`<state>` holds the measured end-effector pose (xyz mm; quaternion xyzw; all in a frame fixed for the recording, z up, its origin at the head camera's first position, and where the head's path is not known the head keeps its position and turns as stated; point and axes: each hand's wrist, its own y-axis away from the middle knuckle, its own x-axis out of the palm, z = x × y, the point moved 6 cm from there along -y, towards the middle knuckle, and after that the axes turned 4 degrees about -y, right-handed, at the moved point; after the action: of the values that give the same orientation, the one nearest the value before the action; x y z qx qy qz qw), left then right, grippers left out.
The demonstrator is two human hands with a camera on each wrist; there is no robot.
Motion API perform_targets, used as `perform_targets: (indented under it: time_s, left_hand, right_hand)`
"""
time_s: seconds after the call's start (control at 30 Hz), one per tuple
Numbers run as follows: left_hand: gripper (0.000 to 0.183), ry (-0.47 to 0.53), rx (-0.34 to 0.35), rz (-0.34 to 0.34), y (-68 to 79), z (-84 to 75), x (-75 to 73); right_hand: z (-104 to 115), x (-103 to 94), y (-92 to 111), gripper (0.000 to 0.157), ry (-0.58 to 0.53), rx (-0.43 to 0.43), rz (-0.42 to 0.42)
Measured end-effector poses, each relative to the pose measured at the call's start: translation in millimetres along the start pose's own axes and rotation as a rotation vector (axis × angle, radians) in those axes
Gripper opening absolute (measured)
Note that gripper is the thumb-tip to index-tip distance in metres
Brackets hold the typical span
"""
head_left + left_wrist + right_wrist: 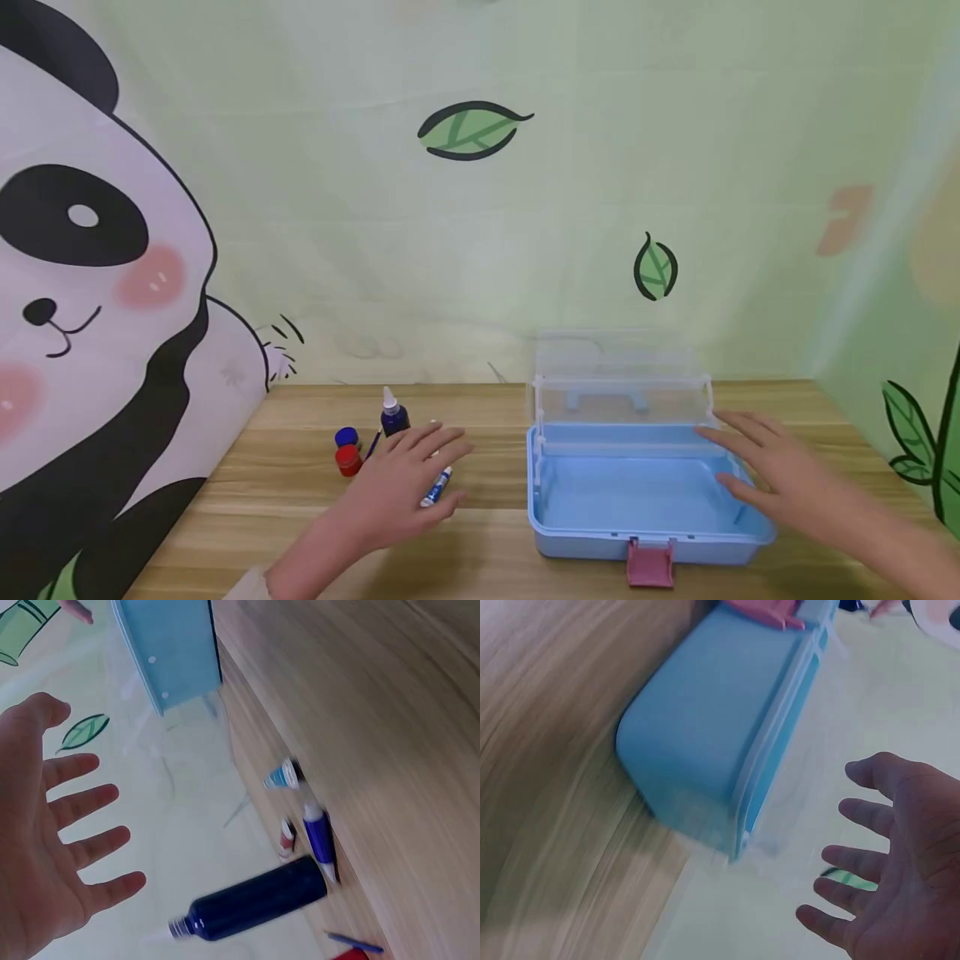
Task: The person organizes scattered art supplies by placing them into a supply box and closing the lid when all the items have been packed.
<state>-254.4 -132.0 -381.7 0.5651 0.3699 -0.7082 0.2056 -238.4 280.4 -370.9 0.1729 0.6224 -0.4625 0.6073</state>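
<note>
My left hand (405, 487) hovers over the left of the table, fingers spread and holding nothing. Around and partly behind it are a dark blue bottle (395, 419) with a white nozzle, a blue-lidded jar (346, 437), a red jar (348, 460), a thin blue brush (372, 444) and a blue-and-white tube (436, 487). The left wrist view also shows a light blue tube (281, 776) and a small red-and-white tube (287, 838). Above the right side of a light blue storage box (585, 546), my right hand (787, 475) extends its fingers, nothing in them.
The box's clear lid (622, 358) stands raised at the back, and a pink latch (650, 564) hangs down in front. Behind the wooden table (487, 550) hangs a pale green cloth (337, 208) printed with a panda and leaves.
</note>
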Motion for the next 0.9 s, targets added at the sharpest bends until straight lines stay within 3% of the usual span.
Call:
perform_targets:
  time_s: [0.13,0.37,0.47,0.6,0.7,0.9]
  left_hand:
    - [0.051,0.0,-0.035,-0.079,7.2,6.9,-7.1]
    - [0.043,-0.037,-0.05,-0.17,19.2,18.9,-13.3]
    - [0.045,-0.049,-0.063,-0.173,23.6,21.8,-13.2]
    - [0.042,-0.029,-0.094,-0.149,27.4,21.3,-10.8]
    - [0.04,-0.015,-0.116,-0.13,29.8,20.7,-7.5]
    - [0.039,-0.018,-0.128,-0.17,34.5,23.7,-8.1]
  right_hand:
    - [-17.4,-5.8,5.7,0.059,-0.043,0.108,0.008]
    - [-46.8,-3.3,7.0,0.06,-0.181,0.34,0.119]
    - [-59.9,5.1,9.6,0.067,-0.371,0.443,0.191]
    - [-74.7,21.4,16.8,0.076,-0.781,0.576,0.293]
    - [-84.7,33.9,21.5,0.076,-1.041,0.615,0.361]
    - [-99.5,53.2,28.3,0.065,-1.339,0.61,0.416]
